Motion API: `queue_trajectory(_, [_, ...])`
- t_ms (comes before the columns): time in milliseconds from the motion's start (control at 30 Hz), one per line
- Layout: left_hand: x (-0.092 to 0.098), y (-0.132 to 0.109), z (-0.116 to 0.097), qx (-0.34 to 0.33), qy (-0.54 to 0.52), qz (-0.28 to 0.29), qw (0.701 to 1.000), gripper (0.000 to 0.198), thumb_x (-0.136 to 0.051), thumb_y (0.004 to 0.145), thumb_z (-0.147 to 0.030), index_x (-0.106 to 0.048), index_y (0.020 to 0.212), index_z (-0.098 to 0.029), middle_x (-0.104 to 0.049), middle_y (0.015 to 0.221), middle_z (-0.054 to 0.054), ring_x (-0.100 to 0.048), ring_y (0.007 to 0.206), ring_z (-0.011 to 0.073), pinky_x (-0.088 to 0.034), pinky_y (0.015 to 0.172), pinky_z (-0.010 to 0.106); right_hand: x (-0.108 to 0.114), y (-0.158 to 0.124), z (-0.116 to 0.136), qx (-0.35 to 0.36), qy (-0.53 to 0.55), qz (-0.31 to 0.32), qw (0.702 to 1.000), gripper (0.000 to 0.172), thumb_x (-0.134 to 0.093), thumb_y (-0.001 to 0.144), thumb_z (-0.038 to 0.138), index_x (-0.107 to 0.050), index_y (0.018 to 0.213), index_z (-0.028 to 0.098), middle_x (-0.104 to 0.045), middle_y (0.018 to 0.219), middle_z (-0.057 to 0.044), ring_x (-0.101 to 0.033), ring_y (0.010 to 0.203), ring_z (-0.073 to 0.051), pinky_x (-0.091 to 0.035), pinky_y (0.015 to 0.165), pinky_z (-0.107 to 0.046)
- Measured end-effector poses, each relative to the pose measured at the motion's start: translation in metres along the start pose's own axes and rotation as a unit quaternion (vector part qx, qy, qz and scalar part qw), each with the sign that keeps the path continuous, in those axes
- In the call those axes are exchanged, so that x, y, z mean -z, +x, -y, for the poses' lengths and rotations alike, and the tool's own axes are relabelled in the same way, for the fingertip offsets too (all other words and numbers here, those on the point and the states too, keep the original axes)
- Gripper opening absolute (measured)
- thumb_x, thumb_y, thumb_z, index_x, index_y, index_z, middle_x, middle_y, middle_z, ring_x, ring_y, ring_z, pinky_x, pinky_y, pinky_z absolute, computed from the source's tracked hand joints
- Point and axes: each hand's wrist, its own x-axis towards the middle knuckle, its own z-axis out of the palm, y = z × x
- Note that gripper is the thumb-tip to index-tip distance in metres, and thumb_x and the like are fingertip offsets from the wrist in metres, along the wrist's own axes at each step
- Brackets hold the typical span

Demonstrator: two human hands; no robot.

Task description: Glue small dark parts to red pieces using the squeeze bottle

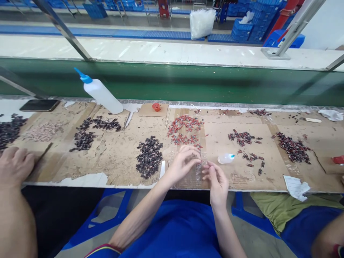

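Observation:
My left hand [184,162] and my right hand [218,184] face each other over the cardboard at the table's front edge, fingertips almost meeting. Each has thumb and fingers bent into a pinch, and whatever lies between them is too small to make out. Just beyond my left hand spreads a pile of small red and dark parts [185,125]. To the left lies a heap of small black parts [149,157]. Right of my right hand, a small white bottle with a blue tip [226,158] lies on its side near scattered red-black parts [242,137].
A large white squeeze bottle [103,95] leans at the back left, near a dark phone [40,105]. A red cap [156,106] sits on a cardboard piece. Another person's hand [16,165] rests at far left. More red-black parts [292,147] lie right. A green belt [172,84] runs behind.

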Motion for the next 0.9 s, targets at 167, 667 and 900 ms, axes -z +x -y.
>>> queue_trajectory(167, [0.007, -0.018, -0.006, -0.025, -0.084, -0.001, 0.996, 0.019, -0.06, 0.088, -0.032, -0.065, 0.075, -0.018, -0.064, 0.101, 0.008, -0.057, 0.104, 0.0224, -0.042, 0.095, 0.038, -0.013, 0.011, 0.009, -0.145, 0.12, 0.152, 0.97, 0.032, -0.082, 0.059, 0.049, -0.073, 0.068, 0.019, -0.067, 0.066, -0.001, -0.058, 0.058, -0.011, -0.049, 0.051, -0.022])
queue_trajectory(667, [-0.005, -0.048, 0.036, 0.05, 0.238, -0.08, 0.967, 0.013, -0.065, 0.083, -0.017, -0.072, 0.09, -0.027, -0.067, 0.114, 0.006, -0.046, 0.119, 0.0307, -0.039, 0.093, 0.049, -0.006, 0.013, -0.009, -0.078, -0.026, 0.083, 0.993, 0.037, -0.077, 0.064, 0.05, -0.072, 0.079, 0.017, -0.071, 0.07, -0.005, -0.067, 0.067, -0.018, -0.057, 0.064, -0.03])
queue_trajectory(900, [-0.003, -0.044, 0.03, 0.059, 0.063, -0.084, 0.993, 0.012, -0.059, 0.087, -0.014, -0.069, 0.089, -0.02, -0.07, 0.09, 0.006, -0.062, 0.091, 0.0213, -0.051, 0.083, 0.037, -0.014, 0.003, -0.012, -0.024, -0.075, 0.093, 0.993, 0.029, -0.067, 0.078, 0.047, -0.069, 0.086, 0.019, -0.073, 0.09, -0.007, -0.069, 0.084, -0.02, -0.058, 0.076, -0.034])
